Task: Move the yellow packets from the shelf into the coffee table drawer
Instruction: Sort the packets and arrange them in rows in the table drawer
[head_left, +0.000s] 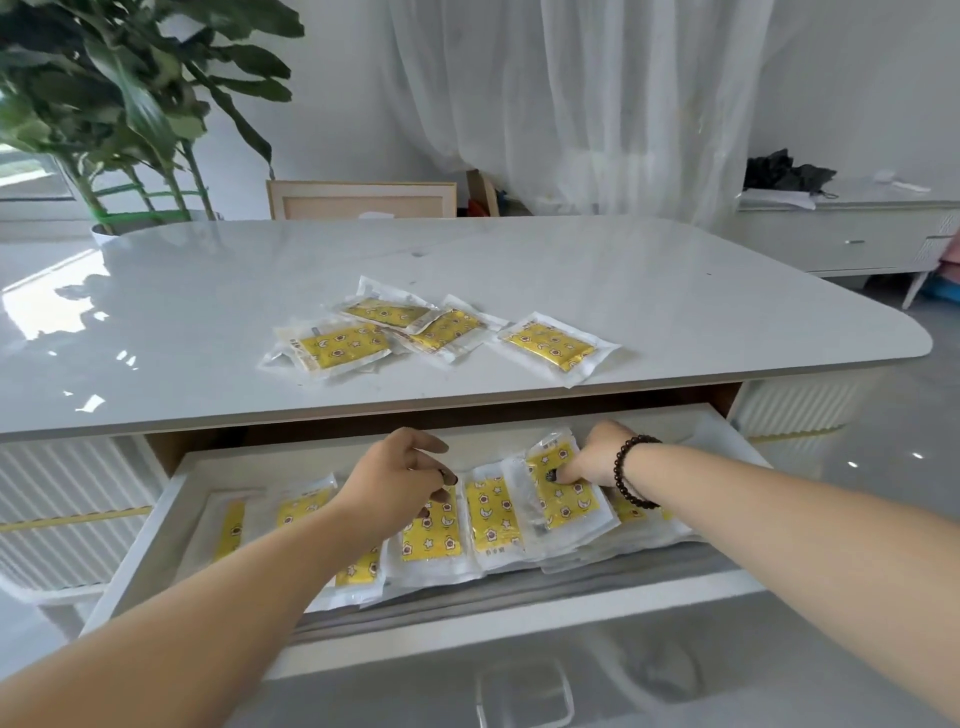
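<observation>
The coffee table drawer (156, 525) stands pulled out below the tabletop, and several yellow packets (491, 512) in clear wrap lie side by side in it. My left hand (400, 475) reaches into the middle of the drawer, fingers curled down onto a packet (431, 535). My right hand (597, 457), with a dark bead bracelet on the wrist, pinches the upper edge of a tilted packet (563, 493) at the drawer's right. Several more yellow packets (337, 351) lie scattered on the white tabletop (675, 291), one of them (550, 345) apart to the right.
A large green potted plant (119, 104) stands behind the table's far left corner. A wooden frame (361, 200) leans behind the table. A low white sideboard (852, 234) with a dark bundle on it is at the right, in front of sheer curtains. The floor is glossy grey.
</observation>
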